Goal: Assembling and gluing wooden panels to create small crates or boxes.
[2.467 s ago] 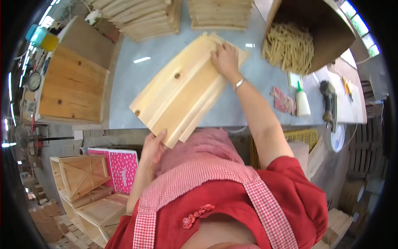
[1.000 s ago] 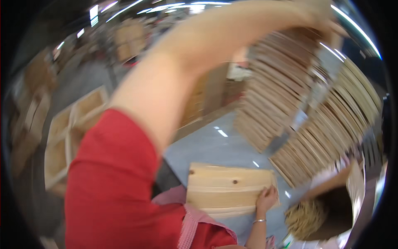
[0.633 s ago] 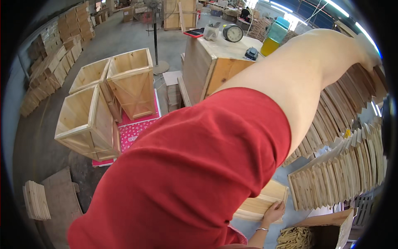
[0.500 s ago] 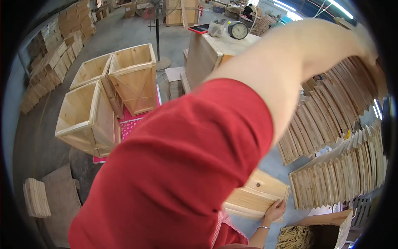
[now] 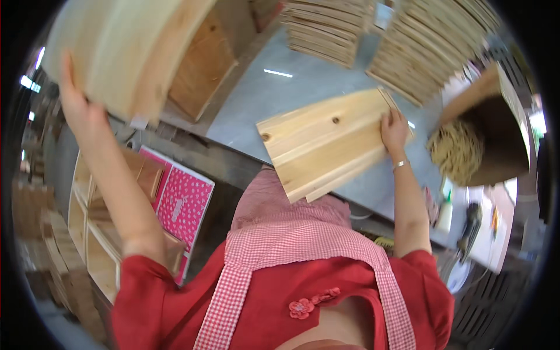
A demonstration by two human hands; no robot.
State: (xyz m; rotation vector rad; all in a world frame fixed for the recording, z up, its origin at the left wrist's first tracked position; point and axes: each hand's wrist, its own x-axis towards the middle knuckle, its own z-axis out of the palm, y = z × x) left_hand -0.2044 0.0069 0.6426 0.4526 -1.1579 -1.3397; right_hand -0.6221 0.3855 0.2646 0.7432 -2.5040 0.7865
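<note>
My left hand (image 5: 81, 111) is raised at the upper left, its fingers closed on the lower edge of a broad, pale wooden panel (image 5: 128, 52), which is blurred by motion. A second wooden panel (image 5: 326, 140), with knots and slats, lies over the near edge of the grey table (image 5: 251, 93), tilted and jutting toward my apron. My right hand (image 5: 395, 131) grips this panel at its right end, fingers on top. What lies beneath the panel is hidden.
Stacks of slatted wooden panels (image 5: 324, 29) stand on the table's far side. At right is a cardboard box (image 5: 496, 134) with wood strips (image 5: 458, 151) by its opening, near a glue bottle (image 5: 445, 213). Wooden crates (image 5: 96, 256) stand beside a pink patterned mat (image 5: 181, 204) at lower left.
The view has turned. My left arm, earlier stretched across to the stacks at far right, is now at the left holding up a panel. My right hand stays on the other panel.
</note>
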